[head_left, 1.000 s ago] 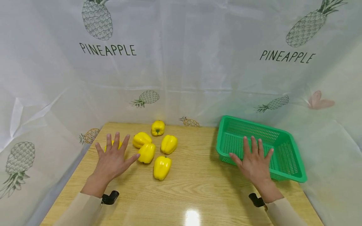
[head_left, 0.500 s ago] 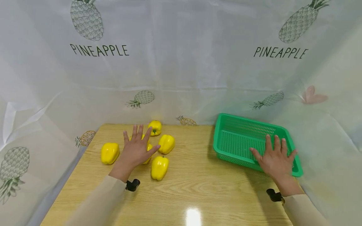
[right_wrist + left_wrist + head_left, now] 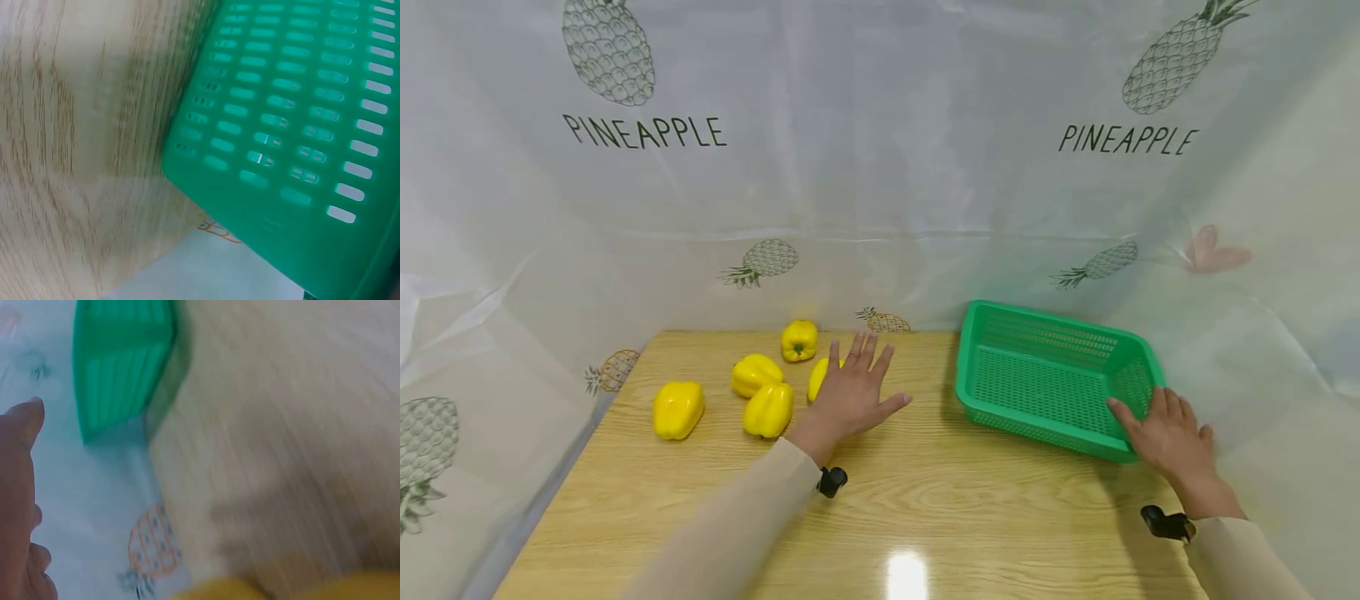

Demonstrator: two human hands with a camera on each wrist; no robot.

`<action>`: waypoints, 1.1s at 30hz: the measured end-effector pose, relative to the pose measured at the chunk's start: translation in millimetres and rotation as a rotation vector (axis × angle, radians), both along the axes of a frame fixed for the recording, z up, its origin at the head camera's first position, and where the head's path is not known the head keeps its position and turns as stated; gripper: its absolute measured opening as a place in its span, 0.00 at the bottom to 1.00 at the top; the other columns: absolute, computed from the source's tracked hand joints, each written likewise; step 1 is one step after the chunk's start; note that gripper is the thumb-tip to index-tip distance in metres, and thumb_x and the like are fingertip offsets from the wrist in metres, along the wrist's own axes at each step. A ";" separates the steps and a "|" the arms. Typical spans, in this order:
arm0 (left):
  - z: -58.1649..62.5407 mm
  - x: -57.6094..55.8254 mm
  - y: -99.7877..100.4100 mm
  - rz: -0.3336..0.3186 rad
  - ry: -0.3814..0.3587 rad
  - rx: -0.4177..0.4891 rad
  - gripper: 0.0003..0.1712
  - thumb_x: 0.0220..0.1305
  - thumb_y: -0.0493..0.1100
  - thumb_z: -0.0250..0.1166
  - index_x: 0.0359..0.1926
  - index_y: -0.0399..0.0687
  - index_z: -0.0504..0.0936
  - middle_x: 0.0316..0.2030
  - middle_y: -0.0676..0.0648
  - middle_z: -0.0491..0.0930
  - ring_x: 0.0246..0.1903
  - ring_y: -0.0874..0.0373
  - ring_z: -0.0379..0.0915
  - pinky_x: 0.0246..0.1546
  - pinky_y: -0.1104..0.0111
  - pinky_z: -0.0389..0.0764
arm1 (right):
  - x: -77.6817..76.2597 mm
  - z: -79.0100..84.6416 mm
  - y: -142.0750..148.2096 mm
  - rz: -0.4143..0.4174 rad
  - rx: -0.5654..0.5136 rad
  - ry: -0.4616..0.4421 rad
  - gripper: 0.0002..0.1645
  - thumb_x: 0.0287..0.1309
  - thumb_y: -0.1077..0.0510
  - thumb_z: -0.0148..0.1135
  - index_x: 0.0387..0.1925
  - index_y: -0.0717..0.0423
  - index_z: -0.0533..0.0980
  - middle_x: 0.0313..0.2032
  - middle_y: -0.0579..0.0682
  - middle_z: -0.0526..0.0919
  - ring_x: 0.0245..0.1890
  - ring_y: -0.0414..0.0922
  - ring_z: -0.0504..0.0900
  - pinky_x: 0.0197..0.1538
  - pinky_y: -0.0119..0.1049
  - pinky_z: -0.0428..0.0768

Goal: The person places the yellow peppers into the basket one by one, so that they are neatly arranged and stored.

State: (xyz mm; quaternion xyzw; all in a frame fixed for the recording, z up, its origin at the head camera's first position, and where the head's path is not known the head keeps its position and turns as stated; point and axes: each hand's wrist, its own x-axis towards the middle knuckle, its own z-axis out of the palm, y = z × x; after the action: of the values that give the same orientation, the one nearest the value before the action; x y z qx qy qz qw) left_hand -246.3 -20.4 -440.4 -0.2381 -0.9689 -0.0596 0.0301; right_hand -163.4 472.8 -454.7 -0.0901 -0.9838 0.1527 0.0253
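In the head view my left hand (image 3: 848,398) is held with its fingers spread. It covers part of a yellow bell pepper (image 3: 817,382) behind it. Other yellow bell peppers lie to its left, including one at the far left (image 3: 678,410), a touching pair (image 3: 768,410) and one by the back edge (image 3: 799,340). My right hand (image 3: 1174,442) is at the front right corner of a green plastic basket (image 3: 1037,423), thumb over the inside and fingers beyond the rim. Whether it touches the rim is unclear. No right fingers show in the right wrist view.
The wooden table (image 3: 940,492) carries the peppers on the left and the basket on the right. A pale curtain (image 3: 880,167) printed with pineapples hangs behind and along both sides, close to the basket's back.
My left hand has swept rightward across the peppers, uncovering the far-left one and covering a front one. My right hand has moved right, from over the basket to its corner. The view has shifted slightly.
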 end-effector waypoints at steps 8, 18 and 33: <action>-13.5 10.4 26.8 -0.065 -0.033 -0.059 0.54 0.75 0.80 0.36 0.86 0.49 0.46 0.85 0.42 0.41 0.85 0.46 0.31 0.82 0.40 0.36 | -12.8 -0.2 -28.4 0.102 -0.027 -0.024 0.62 0.79 0.27 0.37 0.79 0.80 0.38 0.76 0.84 0.40 0.75 0.83 0.42 0.68 0.84 0.43; -18.8 37.5 19.6 -0.071 -0.101 0.061 0.56 0.76 0.78 0.38 0.85 0.41 0.48 0.85 0.39 0.42 0.85 0.43 0.35 0.82 0.41 0.42 | -24.9 -2.0 -86.7 0.192 -0.009 -0.004 0.60 0.78 0.27 0.38 0.80 0.76 0.43 0.78 0.80 0.44 0.77 0.79 0.43 0.72 0.81 0.43; -22.2 71.6 -26.1 -0.015 -0.119 0.131 0.60 0.74 0.78 0.45 0.83 0.36 0.49 0.84 0.34 0.44 0.84 0.39 0.38 0.82 0.44 0.48 | -12.6 -3.1 -115.8 0.392 0.008 0.094 0.45 0.83 0.42 0.46 0.78 0.77 0.53 0.77 0.77 0.54 0.76 0.76 0.55 0.73 0.74 0.59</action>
State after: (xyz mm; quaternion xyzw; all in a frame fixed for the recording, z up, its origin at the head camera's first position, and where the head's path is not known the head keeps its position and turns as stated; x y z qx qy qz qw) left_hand -174.6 -46.6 -462.6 -0.2387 -0.9613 -0.1370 -0.0126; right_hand -176.0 357.0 -457.9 0.1103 -0.9809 0.1548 0.0415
